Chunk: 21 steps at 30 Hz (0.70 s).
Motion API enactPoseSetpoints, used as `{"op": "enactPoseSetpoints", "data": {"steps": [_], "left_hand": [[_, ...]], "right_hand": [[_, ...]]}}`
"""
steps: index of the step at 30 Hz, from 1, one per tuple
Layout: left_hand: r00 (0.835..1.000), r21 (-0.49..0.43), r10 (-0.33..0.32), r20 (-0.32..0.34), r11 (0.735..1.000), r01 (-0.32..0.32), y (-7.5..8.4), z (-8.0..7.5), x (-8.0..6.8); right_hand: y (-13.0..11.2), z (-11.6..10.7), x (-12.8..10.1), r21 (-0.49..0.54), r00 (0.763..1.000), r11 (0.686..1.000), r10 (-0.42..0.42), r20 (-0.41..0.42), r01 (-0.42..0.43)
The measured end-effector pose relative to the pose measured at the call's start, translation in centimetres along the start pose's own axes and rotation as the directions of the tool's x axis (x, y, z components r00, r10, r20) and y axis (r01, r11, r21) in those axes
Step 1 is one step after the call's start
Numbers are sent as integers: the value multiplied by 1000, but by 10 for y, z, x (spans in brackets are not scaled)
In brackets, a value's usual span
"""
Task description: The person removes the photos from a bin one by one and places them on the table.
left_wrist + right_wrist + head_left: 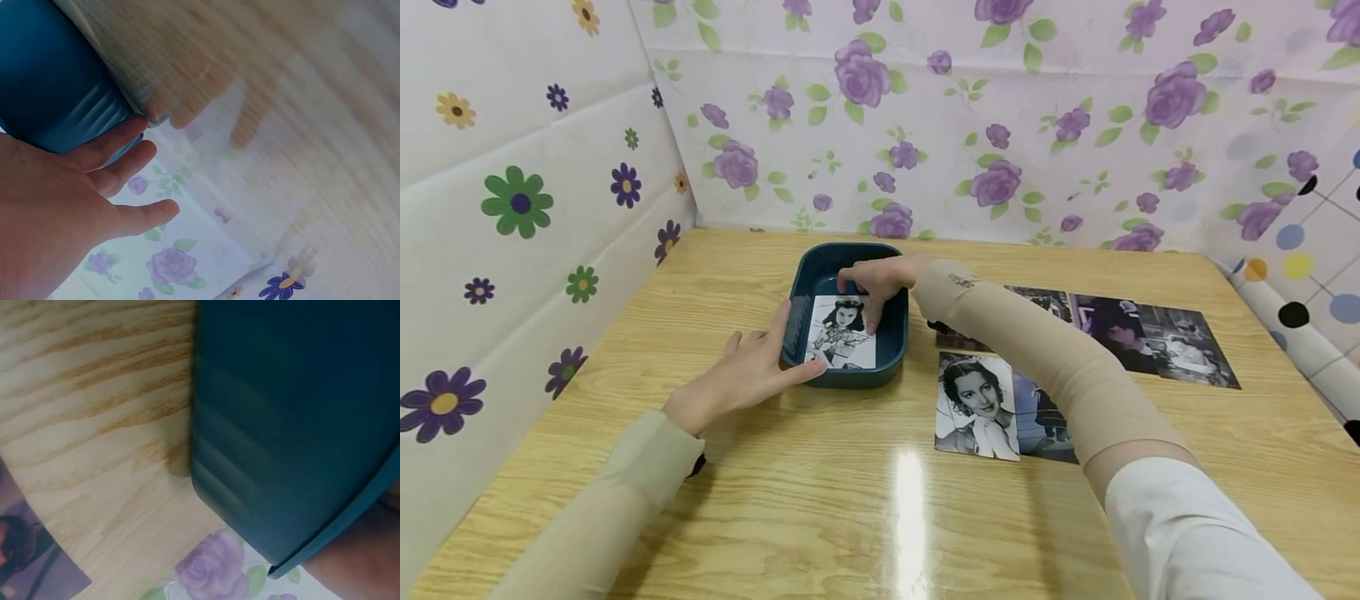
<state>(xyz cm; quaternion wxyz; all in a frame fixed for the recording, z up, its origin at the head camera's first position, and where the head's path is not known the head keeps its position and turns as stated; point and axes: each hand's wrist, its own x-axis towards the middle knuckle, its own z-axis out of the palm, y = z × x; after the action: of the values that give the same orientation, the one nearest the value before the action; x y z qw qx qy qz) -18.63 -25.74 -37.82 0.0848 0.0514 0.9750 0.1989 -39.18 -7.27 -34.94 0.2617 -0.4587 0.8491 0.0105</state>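
A dark teal tray point(850, 248) sits on the wooden table point(820, 508), left of centre. Inside it a black-and-white photo of a woman point(841, 340) leans toward the front wall. My right hand point(874, 282) reaches over the tray's far side, fingers curled down on the photo's upper edge. My left hand point(745, 375) lies flat with straight fingers against the tray's front-left wall; the left wrist view shows those fingers point(112, 150) touching the teal wall point(50, 81). In the right wrist view only the tray's outer wall point(294, 425) and a sliver of hand show.
Several more photos lie on the table right of the tray: a woman's portrait point(976, 406) near my right forearm and darker prints point(1157, 333) farther right. Floral-papered walls point(1000, 125) close the table in at the back and left.
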Motion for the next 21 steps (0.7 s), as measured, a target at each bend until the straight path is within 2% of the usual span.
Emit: {"op": "enactPoseSetpoints", "data": {"steps": [10, 21], "left_hand": [[1000, -7, -1, -7, 1000, 1, 0, -1, 1], [1000, -7, -1, -8, 1000, 1, 0, 1, 1]], "right_hand": [[-3, 2, 2, -67, 998, 996, 54, -24, -55], [-4, 1, 5, -72, 993, 991, 113, 18, -111]]}}
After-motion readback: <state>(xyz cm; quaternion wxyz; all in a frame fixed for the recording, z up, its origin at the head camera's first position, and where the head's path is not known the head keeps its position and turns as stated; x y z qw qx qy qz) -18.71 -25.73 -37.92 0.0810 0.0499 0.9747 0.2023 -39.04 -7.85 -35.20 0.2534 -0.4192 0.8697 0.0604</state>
